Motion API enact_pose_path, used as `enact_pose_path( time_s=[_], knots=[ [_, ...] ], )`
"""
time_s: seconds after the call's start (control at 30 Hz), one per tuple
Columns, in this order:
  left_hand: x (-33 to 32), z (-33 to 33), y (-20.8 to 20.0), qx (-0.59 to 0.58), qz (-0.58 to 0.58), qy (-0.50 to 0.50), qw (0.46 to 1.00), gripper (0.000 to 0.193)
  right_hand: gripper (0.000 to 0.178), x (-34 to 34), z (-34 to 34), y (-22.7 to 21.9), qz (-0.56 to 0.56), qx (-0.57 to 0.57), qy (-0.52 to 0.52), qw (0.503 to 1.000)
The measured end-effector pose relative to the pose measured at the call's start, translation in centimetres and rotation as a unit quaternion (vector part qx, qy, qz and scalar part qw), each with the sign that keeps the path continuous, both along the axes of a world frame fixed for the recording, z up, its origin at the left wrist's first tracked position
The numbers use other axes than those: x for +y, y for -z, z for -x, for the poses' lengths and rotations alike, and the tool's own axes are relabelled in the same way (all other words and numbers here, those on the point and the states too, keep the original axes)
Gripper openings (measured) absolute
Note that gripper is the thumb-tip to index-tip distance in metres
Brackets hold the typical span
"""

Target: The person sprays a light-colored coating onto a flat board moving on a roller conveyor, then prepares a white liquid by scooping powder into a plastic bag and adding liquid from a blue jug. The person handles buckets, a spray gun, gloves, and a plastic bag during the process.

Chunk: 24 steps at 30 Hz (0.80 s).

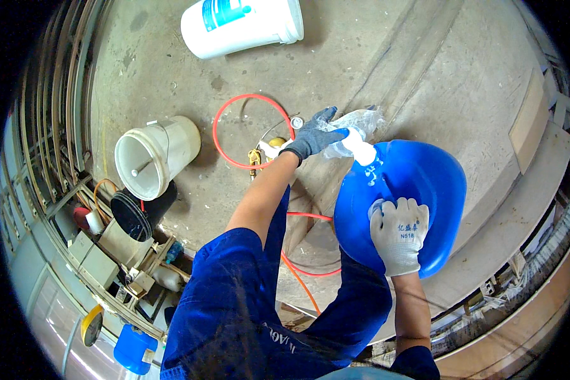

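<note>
My left hand (313,134), in a grey-blue knitted glove, is closed on a crumpled clear plastic bag (370,119). White material (360,149) comes out of the bag over the far left rim of a deep blue plastic basin (446,171). White bits (372,172) lie on the basin's inner wall below it. Down inside the basin is my right hand (400,235), in a white glove with dark print. Its fingers are curled, and what they grip is hidden beneath them.
A white bucket (247,31) lies at the far side, and another white bucket (187,136) stands left beside a black bucket (133,212). A red hose (218,142) coils on the concrete floor near brass fittings (254,158). Boards (531,120) lie along the right.
</note>
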State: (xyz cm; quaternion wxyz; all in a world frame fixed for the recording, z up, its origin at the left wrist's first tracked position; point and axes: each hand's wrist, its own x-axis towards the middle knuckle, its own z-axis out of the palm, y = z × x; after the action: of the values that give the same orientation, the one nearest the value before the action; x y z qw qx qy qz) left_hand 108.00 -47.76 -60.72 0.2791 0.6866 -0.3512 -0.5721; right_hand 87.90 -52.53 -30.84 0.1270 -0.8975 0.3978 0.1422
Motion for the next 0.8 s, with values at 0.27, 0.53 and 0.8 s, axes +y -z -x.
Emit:
enact_pose_path(
  time_s=[0.27, 0.53, 0.8],
  knots=[
    [-0.18, 0.0, -0.38, 0.005, -0.016, 0.01, 1.0, 0.103, 0.012, 0.05, 0.01, -0.03, 0.001, -0.002, 0.001, 1.0],
    [-0.08, 0.08, -0.79, 0.006, -0.019, 0.006, 1.0, 0.103, 0.011, 0.14, 0.17, -0.01, -0.001, -0.007, 0.007, 1.0],
    [-0.18, 0.16, -0.07, 0.006, -0.012, 0.007, 1.0, 0.104, 0.012, 0.12, 0.04, -0.29, -0.005, 0.0, 0.009, 1.0]
  ],
)
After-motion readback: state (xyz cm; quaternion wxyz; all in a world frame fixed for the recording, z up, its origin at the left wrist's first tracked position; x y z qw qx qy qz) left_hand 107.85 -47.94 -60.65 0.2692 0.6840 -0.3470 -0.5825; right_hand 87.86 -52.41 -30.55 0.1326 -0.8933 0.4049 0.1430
